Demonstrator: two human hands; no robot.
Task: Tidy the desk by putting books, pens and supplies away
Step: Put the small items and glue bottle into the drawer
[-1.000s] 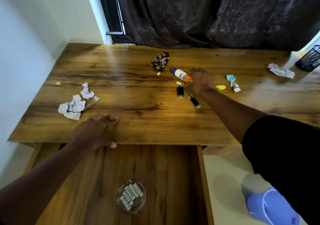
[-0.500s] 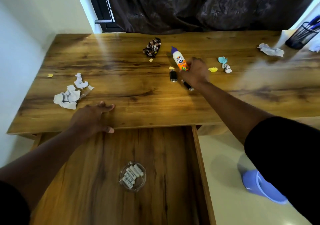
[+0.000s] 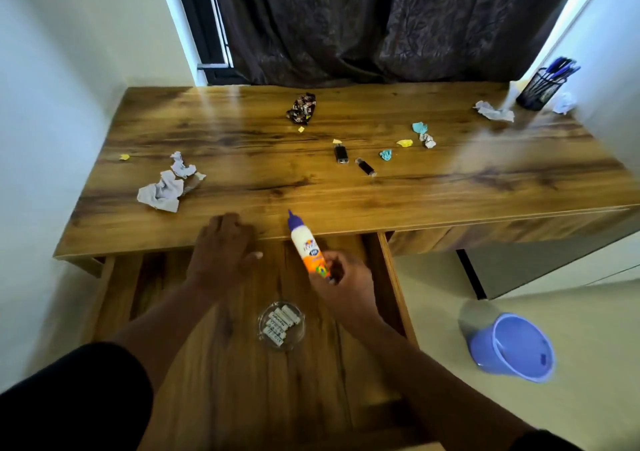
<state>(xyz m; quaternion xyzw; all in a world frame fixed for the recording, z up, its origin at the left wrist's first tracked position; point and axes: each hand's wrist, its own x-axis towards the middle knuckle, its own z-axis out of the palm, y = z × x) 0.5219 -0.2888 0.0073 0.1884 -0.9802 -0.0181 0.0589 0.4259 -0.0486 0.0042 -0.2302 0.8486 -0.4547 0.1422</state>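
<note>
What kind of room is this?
Probably a study corner at home: a wooden desk with an open drawer, a mesh pen holder full of pens, and a dark curtain over the window behind.

The room is lit by daylight that enters on both sides of the dark curtain [image 3: 363,24], in narrow bright strips. The white walls beside the strips are washed out. On the surface [image 3: 242,145] pale glare runs in streaks from under the curtain toward the near edge, strongest far right of the curtain. The drawer [image 3: 225,381] below the surface is darker. The bucket [image 3: 512,346] throws a soft shadow to its left on the floor. The wide lens bends the edges of the surface. The picture is slightly soft everywhere, and both sleeves at the bottom are plain black.
</note>
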